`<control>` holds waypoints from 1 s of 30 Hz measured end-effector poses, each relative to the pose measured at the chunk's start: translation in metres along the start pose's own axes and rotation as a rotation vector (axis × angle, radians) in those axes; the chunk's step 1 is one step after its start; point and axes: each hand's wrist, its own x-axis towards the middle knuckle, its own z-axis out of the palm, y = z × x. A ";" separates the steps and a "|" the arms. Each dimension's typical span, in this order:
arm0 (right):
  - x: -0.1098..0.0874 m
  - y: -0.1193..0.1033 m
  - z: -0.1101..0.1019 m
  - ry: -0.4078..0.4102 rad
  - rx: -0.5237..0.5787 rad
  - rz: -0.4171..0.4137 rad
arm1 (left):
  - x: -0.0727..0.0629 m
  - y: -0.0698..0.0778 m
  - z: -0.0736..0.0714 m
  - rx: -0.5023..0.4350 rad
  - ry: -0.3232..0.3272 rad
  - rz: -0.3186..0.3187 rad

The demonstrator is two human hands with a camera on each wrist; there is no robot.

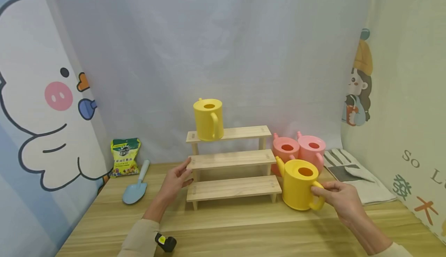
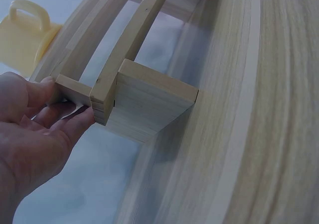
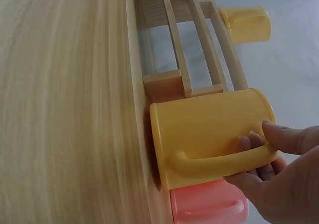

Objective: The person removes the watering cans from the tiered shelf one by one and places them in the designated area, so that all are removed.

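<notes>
1. Yellow watering cans, 2. Held yellow can (image 1: 296,189) is gripped by R hand (image 1: 343,201), handle pinched betw. thumb & fingers, just beside btm tier's R end; contact w/ table (image 1: 209,233) can't be told.
2. Other yellow can (image 1: 203,123) is seen upright on top tier, nr its L end.
3. Wooden stand (image 1: 233,189), 1, w/ 3 tiers: L end is touched at mid tier by L hand (image 1: 170,185), fingers spread.
4. Pink watering cans, 2. Darker pink can (image 1: 283,155) & paler pink can (image 1: 309,154) are grouped nr stand's R end, toward table's back edge; view of both is partly blocked by held yellow can.
5. Gloves (image 1: 366,187), no. unclear, are laid nr table's back R corner.
6. Fertilizer bag (image 1: 125,160), 1, is stood nr back L corner; trowel (image 1: 134,193), 1, is laid nr L edge.
</notes>
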 end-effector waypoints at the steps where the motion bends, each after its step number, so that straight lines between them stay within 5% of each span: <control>1: 0.000 0.000 0.001 -0.001 -0.008 0.003 | 0.000 0.000 0.000 -0.003 0.003 -0.002; 30: -0.002 0.000 0.012 0.028 -0.091 0.022 | -0.001 0.001 0.001 0.009 -0.004 0.000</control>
